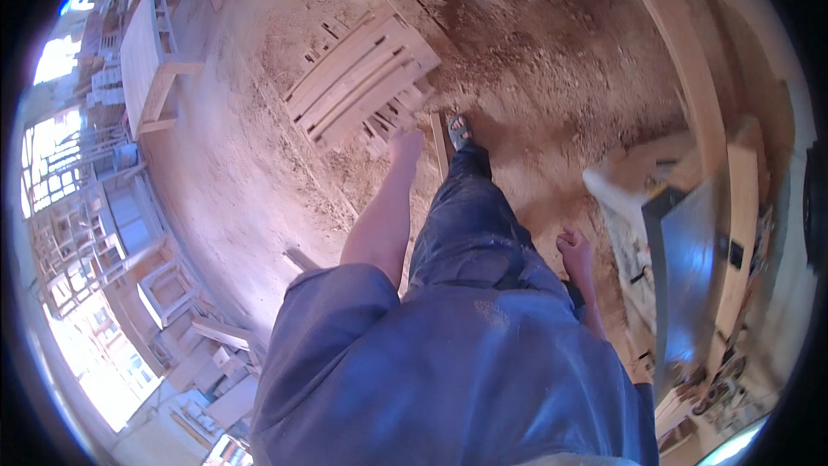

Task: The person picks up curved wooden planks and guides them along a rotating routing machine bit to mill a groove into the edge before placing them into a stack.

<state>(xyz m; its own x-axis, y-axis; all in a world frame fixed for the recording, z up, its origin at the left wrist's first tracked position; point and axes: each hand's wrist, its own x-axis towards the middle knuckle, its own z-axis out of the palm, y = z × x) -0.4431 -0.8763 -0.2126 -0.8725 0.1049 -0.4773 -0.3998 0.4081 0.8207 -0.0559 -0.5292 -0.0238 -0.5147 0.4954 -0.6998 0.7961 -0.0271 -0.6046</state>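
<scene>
My left hand [405,148] hangs in front of me with its back toward me. It overlaps the near edge of a stack of wooden boards [366,78] on the floor, and I cannot tell whether it touches it. Its fingers are blurred and partly hidden. The boards have dark slots, and small wooden pieces [386,125] stick out beside them. At my right side, my right hand [575,250] is curled into a loose fist with nothing visible in it. My sandalled foot [460,131] stands beside a narrow wooden strip [440,142].
Sawdust and wood scraps cover the floor [535,78]. To the right stands a workbench with a shiny metal plate [686,259] and long curved timber [681,43]. A wooden bench [142,60] and wooden frames [168,293] line the left side near bright windows.
</scene>
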